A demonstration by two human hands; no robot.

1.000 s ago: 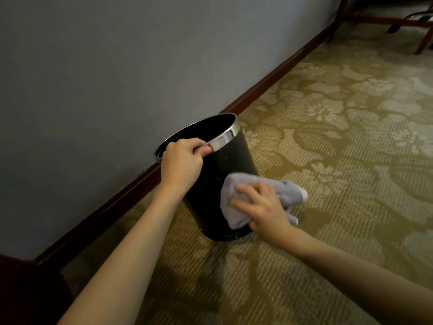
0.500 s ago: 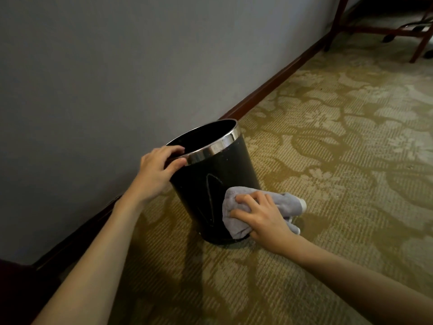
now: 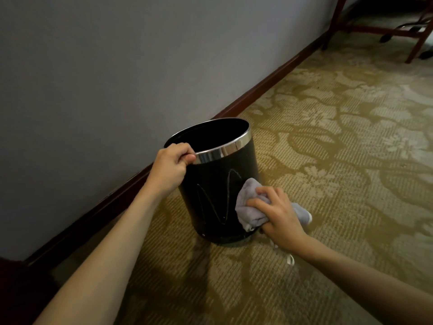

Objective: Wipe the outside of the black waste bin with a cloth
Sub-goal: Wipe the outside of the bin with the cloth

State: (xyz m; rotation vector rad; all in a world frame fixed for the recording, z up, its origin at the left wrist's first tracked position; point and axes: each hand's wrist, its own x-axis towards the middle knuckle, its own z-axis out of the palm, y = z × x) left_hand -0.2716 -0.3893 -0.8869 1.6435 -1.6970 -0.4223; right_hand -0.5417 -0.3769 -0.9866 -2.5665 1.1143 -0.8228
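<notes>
Centrally, the left hand [image 3: 172, 164] grips the bin [image 3: 218, 184] by its chrome rim; the right hand [image 3: 280, 215] presses a bunched grey cloth [image 3: 249, 207] to its black, streaked side.

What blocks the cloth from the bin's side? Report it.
Nothing visible. The right hand presses the grey cloth straight against the black waste bin, low on its right side; the left hand grips the chrome rim.

- The waste bin [image 3: 218, 184] stands on the carpet [image 3: 328, 160] before you, near the wall [image 3: 117, 66] on your left.
- Your left hand [image 3: 169, 170] is on the bin's left rim.
- Your right hand [image 3: 278, 216] is on the cloth [image 3: 248, 207], against the bin's right side.
</notes>
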